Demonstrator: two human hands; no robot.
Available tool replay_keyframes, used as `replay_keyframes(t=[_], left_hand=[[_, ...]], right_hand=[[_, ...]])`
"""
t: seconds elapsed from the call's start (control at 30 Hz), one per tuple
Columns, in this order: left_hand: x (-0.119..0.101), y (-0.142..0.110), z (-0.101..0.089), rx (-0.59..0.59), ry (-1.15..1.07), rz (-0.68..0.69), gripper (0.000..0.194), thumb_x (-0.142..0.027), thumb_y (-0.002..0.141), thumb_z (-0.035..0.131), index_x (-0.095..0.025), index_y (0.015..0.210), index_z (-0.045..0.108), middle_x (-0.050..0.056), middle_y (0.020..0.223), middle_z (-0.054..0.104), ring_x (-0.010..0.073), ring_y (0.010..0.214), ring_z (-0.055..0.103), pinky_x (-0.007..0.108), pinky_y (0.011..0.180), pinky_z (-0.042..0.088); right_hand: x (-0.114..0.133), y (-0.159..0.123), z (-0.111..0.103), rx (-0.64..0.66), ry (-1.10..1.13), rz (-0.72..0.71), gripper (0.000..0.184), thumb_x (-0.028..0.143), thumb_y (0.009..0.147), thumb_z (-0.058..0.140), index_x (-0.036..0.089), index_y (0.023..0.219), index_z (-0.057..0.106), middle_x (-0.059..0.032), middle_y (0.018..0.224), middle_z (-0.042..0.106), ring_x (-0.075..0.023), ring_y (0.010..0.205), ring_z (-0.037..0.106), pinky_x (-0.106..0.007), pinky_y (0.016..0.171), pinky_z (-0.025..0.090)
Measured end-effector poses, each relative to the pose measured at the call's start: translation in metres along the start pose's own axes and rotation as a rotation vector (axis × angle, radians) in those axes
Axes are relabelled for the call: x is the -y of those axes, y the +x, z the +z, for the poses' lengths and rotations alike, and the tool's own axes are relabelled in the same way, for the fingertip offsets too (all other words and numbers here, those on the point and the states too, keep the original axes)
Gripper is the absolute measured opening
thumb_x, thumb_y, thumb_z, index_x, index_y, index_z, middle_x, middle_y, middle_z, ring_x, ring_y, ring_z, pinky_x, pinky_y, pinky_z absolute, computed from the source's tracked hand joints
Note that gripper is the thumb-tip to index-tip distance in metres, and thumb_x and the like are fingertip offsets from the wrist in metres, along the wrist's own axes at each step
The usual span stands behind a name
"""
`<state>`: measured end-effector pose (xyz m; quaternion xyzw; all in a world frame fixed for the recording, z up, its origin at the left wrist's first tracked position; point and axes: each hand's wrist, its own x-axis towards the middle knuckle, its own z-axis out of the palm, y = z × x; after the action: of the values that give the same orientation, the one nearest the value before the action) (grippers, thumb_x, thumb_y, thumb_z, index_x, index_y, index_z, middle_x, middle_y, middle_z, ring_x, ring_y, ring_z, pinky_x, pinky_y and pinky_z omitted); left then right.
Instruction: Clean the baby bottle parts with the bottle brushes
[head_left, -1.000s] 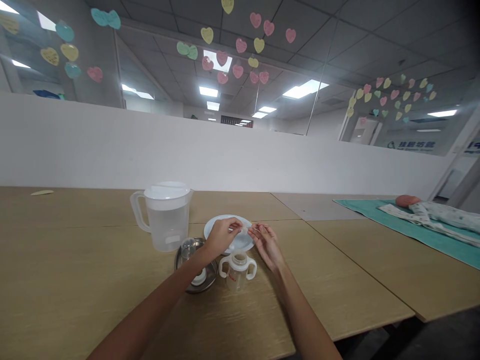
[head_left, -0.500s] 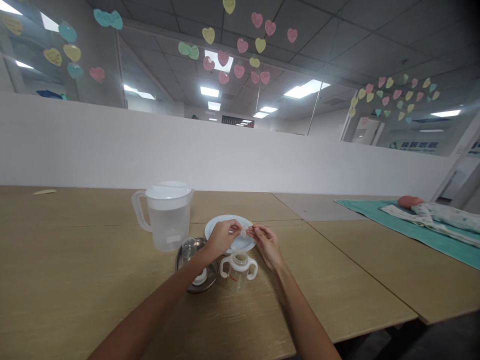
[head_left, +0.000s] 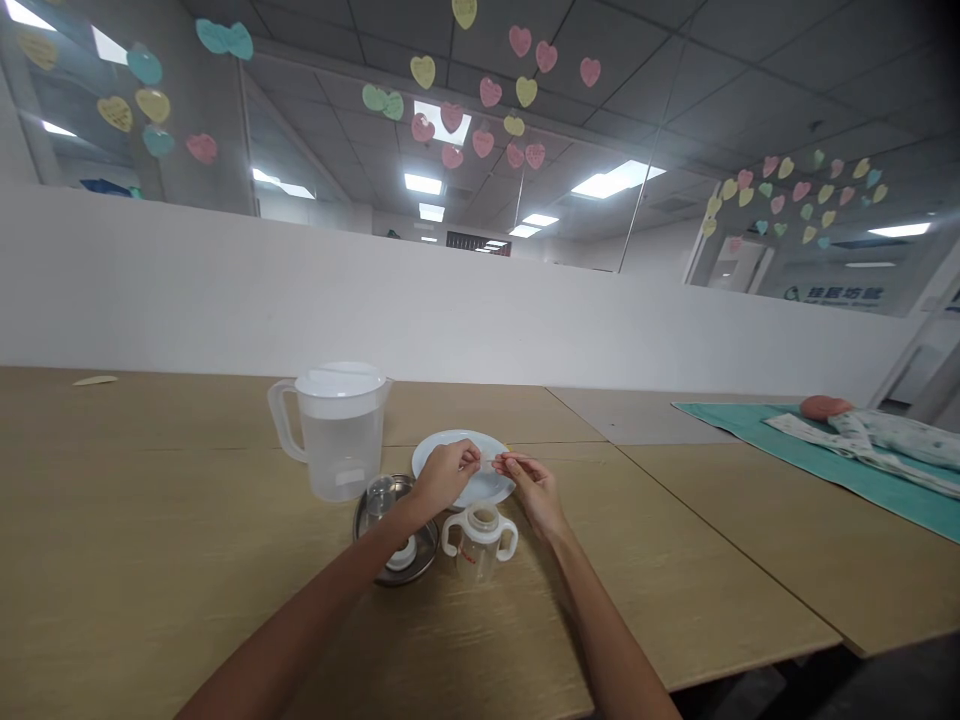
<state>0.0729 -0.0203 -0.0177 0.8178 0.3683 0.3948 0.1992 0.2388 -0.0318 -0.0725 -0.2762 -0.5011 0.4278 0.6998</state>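
Note:
Over a white plate point(head_left: 427, 460), my left hand point(head_left: 448, 470) and my right hand point(head_left: 531, 488) come close together, fingertips pinched. Between them is a small translucent piece point(head_left: 487, 464), too small and blurred to name; both hands seem to pinch it. Just below the hands a clear baby bottle point(head_left: 477, 556) with two white handles stands upright on the table, its top uncapped. Left of it, partly behind my left forearm, lies a round metal tray point(head_left: 430, 556) that bears a clear cup-like cover point(head_left: 380, 494) and a white ring-shaped part point(head_left: 403, 554).
A lidded translucent pitcher point(head_left: 341, 440) stands behind the metal tray. On the right table, a doll point(head_left: 885, 430) in patterned clothing lies on a green mat point(head_left: 720, 415). A thin pale strip point(head_left: 96, 380) lies at the far left. A white wall point(head_left: 300, 290) borders the table's back.
The right hand's fingers have shifted slightly and closed in toward the left hand's fingertips. The view has moved a little; the bottle, tray, plate and pitcher stay put.

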Motion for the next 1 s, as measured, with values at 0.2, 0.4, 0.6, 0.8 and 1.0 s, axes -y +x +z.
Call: replay_keyframes(t=[0.2,0.4,0.6,0.8,1.0], left_hand=[[0.001,0.0,-0.002,0.0,0.023,-0.012,0.01,-0.013,0.071,0.051,-0.016,0.078,0.059,0.004,0.08,0.066,0.0155,0.077,0.062,0.026,0.072,0.048],[0.001,0.0,-0.002,-0.001,0.001,0.002,0.008,-0.012,0.07,0.052,-0.016,0.075,0.058,0.003,0.079,0.066,0.0151,0.076,0.061,0.025,0.072,0.047],[-0.001,0.0,-0.001,-0.041,-0.041,0.02,0.008,-0.011,0.069,0.053,-0.017,0.073,0.051,0.001,0.075,0.064,0.0143,0.073,0.062,0.025,0.068,0.047],[-0.003,-0.001,0.002,-0.034,-0.023,0.031,0.01,-0.013,0.069,0.053,-0.019,0.074,0.046,-0.001,0.071,0.062,0.0143,0.072,0.062,0.023,0.064,0.045],[0.0,-0.002,0.004,-0.019,0.042,-0.008,0.014,-0.013,0.073,0.049,-0.02,0.084,0.045,0.001,0.08,0.064,0.0165,0.081,0.062,0.026,0.07,0.044]], right_hand=[[-0.001,0.001,0.0,0.023,-0.008,0.013,0.03,0.041,0.068,0.073,0.016,0.084,0.068,-0.0089,0.09,0.066,-0.0196,0.081,0.063,-0.033,0.08,0.049],[-0.001,0.001,0.0,0.029,-0.01,0.019,0.031,0.041,0.066,0.074,0.016,0.083,0.068,-0.0084,0.09,0.066,-0.0198,0.081,0.063,-0.034,0.08,0.049],[-0.005,0.003,-0.002,0.023,-0.092,0.027,0.032,0.044,0.065,0.073,0.018,0.083,0.069,-0.0084,0.09,0.066,-0.0197,0.08,0.061,-0.034,0.079,0.048],[-0.006,0.001,0.001,0.054,-0.275,-0.131,0.027,0.045,0.067,0.07,0.018,0.069,0.07,-0.007,0.084,0.064,-0.0182,0.082,0.056,-0.026,0.069,0.045],[0.003,-0.005,0.01,0.021,-0.183,-0.056,0.036,0.051,0.07,0.065,0.017,0.082,0.069,-0.0011,0.066,0.058,-0.0091,0.047,0.046,-0.022,0.047,0.04]])
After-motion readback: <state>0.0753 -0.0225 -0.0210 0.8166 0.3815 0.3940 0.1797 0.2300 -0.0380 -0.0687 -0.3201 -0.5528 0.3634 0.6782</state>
